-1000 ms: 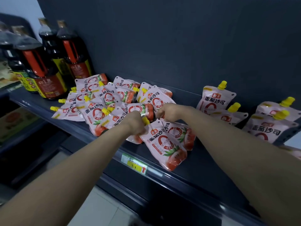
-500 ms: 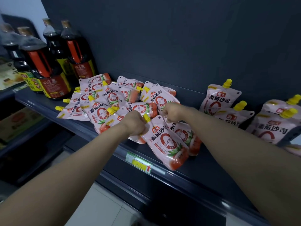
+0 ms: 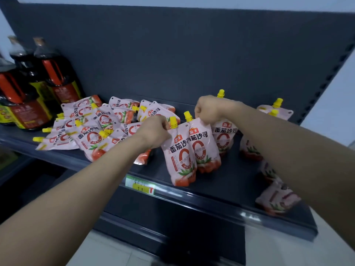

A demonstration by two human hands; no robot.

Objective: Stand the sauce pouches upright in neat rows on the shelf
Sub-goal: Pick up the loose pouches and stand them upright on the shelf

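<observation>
The job looks less than half done; a few sauce pouches stand upright at the right of the shelf, while a larger heap lies flat and overlapping at the left, beside dark sauce bottles. Between the two groups the left hand pinches the top of the front pouch beside its yellow cap, fingers curled tight; the right hand pinches the top of a second pouch just behind; both hang upright, and whether their bases touch the shelf cannot be told. Each pouch reads 番茄沙司 beneath a red 海天 badge, with a large red ring; the shelf-edge price tag is too blurred to read.
</observation>
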